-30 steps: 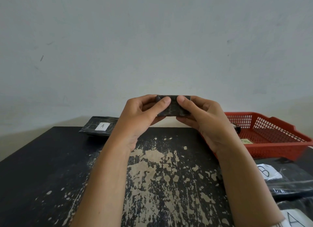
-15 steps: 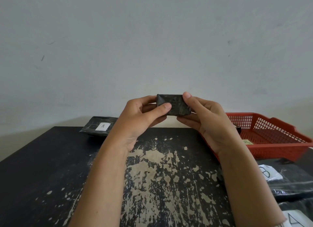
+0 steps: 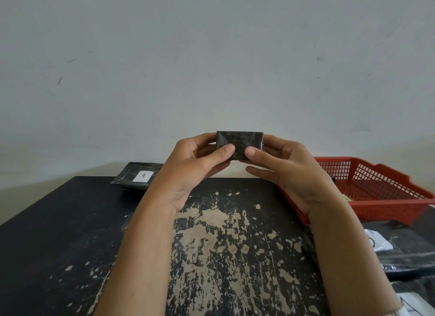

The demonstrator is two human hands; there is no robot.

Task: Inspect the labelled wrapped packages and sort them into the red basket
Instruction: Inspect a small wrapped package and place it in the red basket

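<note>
A small black wrapped package [image 3: 240, 142] is held up in the air above the far half of the table. My left hand [image 3: 195, 165] pinches its left end, thumb on the near face. My right hand [image 3: 284, 167] pinches its right end the same way. No label shows on the side facing me. The red basket [image 3: 381, 198] stands on the table at the right, partly behind my right wrist. A flat black package with a white "A" label [image 3: 138, 175] lies at the table's far left edge.
The black table [image 3: 58, 245] has worn, flaking paint in its middle. More black wrapped packages with white labels [image 3: 414, 252] lie at the right front, in front of the basket. A plain white wall stands behind the table.
Both hands have turned the small package between the fingers; the thumbs have shifted on its near face and more of that face now shows. It stays at the same height.
</note>
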